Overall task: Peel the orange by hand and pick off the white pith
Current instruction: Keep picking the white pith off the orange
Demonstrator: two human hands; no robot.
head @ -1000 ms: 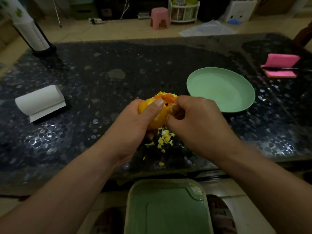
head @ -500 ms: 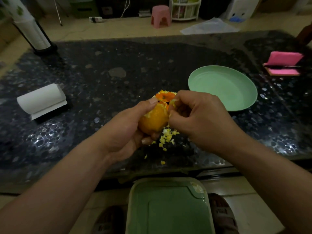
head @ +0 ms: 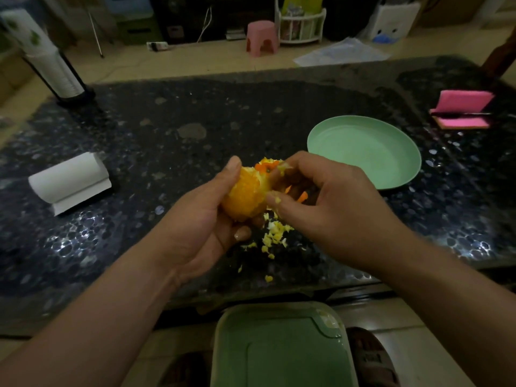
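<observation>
left hand [head: 206, 219] cupping orange [head: 247, 195], right hand [head: 329, 202] picking w/ fingertips

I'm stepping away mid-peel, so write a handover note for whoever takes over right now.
Left hand: grips the orange above the table, near its front edge.
Right hand: fingertips pinch the leftover peel at the orange's top.
Done: most peel is off; scraps of peel and pith lie on the table below the hands.
Left: remove that last peel and the remaining pith. The green plate sits bare to the right.
</observation>
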